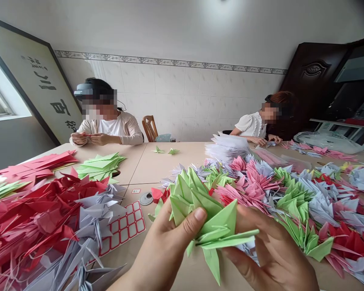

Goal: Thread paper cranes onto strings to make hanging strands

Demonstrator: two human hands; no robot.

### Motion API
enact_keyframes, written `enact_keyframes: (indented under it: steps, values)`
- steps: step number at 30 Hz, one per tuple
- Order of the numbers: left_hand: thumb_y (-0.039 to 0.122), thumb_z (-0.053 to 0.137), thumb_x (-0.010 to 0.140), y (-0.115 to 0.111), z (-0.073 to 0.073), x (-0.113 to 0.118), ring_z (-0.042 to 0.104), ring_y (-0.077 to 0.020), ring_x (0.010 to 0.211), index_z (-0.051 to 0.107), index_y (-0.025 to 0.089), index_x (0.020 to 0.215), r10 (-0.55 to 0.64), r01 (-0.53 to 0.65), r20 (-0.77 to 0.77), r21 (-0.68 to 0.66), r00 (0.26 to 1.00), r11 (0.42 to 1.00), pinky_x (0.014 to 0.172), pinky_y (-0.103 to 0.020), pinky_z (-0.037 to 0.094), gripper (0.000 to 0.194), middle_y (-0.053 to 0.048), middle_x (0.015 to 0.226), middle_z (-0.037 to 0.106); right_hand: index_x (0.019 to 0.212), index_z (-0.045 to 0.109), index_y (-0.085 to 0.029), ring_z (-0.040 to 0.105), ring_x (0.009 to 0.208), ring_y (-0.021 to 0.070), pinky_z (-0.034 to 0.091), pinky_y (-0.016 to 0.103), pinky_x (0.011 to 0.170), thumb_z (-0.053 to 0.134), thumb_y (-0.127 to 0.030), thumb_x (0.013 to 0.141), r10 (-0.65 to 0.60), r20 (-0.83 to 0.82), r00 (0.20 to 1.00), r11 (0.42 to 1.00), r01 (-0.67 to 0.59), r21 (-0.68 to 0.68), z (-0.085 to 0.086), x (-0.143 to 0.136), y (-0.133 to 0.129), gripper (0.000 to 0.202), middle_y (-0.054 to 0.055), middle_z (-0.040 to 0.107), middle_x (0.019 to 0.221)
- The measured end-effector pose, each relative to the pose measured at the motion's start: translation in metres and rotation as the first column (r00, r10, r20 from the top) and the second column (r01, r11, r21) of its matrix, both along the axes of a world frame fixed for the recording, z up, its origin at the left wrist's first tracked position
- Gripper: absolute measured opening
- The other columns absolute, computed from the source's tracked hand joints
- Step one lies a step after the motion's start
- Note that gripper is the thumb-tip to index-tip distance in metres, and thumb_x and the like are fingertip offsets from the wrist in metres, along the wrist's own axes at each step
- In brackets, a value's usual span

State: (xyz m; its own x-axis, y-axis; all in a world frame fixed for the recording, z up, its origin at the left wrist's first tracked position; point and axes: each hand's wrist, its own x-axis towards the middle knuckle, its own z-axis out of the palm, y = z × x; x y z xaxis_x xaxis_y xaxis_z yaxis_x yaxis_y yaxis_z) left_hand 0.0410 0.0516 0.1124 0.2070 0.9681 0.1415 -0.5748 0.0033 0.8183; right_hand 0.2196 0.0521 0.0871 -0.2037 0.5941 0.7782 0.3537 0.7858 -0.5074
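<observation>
A bunch of folded light-green paper cranes [220,220] is held up above the near middle of the table. My left hand [172,242] grips the bunch from the left, its thumb pressed over the nearest folds. At the right side, my right hand [269,250] is curled round the bunch, and a pointed green tip lies between its thumb and fingers. Some of the right fingers are hidden behind the paper. Just behind my hands lies a red folded paper piece [160,194].
Heaped red paper cranes [48,214] and pale-lilac cranes [98,212] cover the left. Mixed cranes [294,194] spread across the right. A red-bordered label sheet [127,224] lies left of my hands. Two people [109,125] [251,125] sit across the table [136,161].
</observation>
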Motion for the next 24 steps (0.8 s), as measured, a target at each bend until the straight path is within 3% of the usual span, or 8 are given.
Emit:
enact_keyframes:
  steps: [5,10,14,16,20,24]
  values:
    - [0.025,0.070,0.086,-0.004,-0.002,0.002,0.061,-0.0286,0.115,0.066,0.025,0.120,0.079,-0.077,-0.035,0.061,0.996,0.995,0.095,-0.038,0.050,0.034,-0.006,0.122,0.070,0.140,0.044,-0.031,0.073,0.092,0.0217,0.061,0.030,0.082,0.061,-0.034,0.093,-0.005,-0.065,0.998,0.992,-0.003,-0.127,0.005,-0.003,-0.001,0.050,0.006,0.074,0.105]
    - [0.033,0.073,0.082,-0.006,0.002,0.003,0.065,-0.0280,0.104,0.071,0.023,0.108,0.144,-0.141,-0.047,0.059,0.989,0.988,0.089,-0.036,0.051,0.028,-0.007,0.113,0.073,0.106,0.066,-0.028,0.070,0.081,0.0193,0.061,0.026,0.069,0.058,-0.034,0.095,0.057,0.018,0.998,0.998,-0.057,-0.001,0.017,-0.001,0.000,0.015,0.005,0.066,0.090]
    - [0.035,0.072,0.083,-0.006,0.001,0.002,0.065,-0.0287,0.102,0.070,0.024,0.111,0.091,-0.089,-0.061,0.041,0.994,0.995,0.085,-0.036,0.052,0.030,-0.007,0.111,0.073,0.098,0.067,-0.026,0.067,0.088,0.0193,0.059,0.026,0.072,0.054,-0.039,0.096,-0.001,0.087,0.996,0.997,-0.006,0.082,0.018,0.001,0.000,0.018,0.008,0.060,0.109]
    - [0.038,0.073,0.082,-0.006,0.000,0.001,0.064,-0.0291,0.105,0.069,0.025,0.113,0.090,-0.088,-0.064,0.044,0.994,0.995,0.088,-0.035,0.051,0.034,-0.006,0.112,0.073,0.097,0.065,-0.024,0.068,0.091,0.0185,0.058,0.024,0.076,0.053,-0.036,0.097,0.001,0.136,0.991,0.995,-0.015,0.098,0.018,0.000,0.001,0.016,0.007,0.063,0.109]
    - [0.046,0.068,0.083,-0.004,0.003,0.000,0.064,-0.0272,0.104,0.069,0.023,0.114,0.135,-0.139,-0.057,-0.062,0.989,0.988,0.087,-0.032,0.049,0.038,-0.006,0.105,0.075,0.099,0.060,-0.023,0.069,0.087,0.0169,0.057,0.023,0.078,0.055,-0.028,0.097,0.014,0.114,0.993,0.991,-0.029,0.134,0.018,-0.004,0.002,0.008,0.006,0.068,0.096]
    - [0.049,0.060,0.089,-0.001,0.008,0.000,0.068,-0.0248,0.087,0.070,0.017,0.109,0.039,-0.024,0.077,-0.191,0.996,0.981,0.077,-0.032,0.052,0.039,-0.008,0.091,0.075,0.098,0.057,-0.025,0.070,0.085,0.0181,0.059,0.029,0.081,0.052,-0.033,0.098,0.152,0.033,0.988,0.969,-0.155,0.192,0.016,-0.007,0.000,0.009,0.004,0.070,0.090]
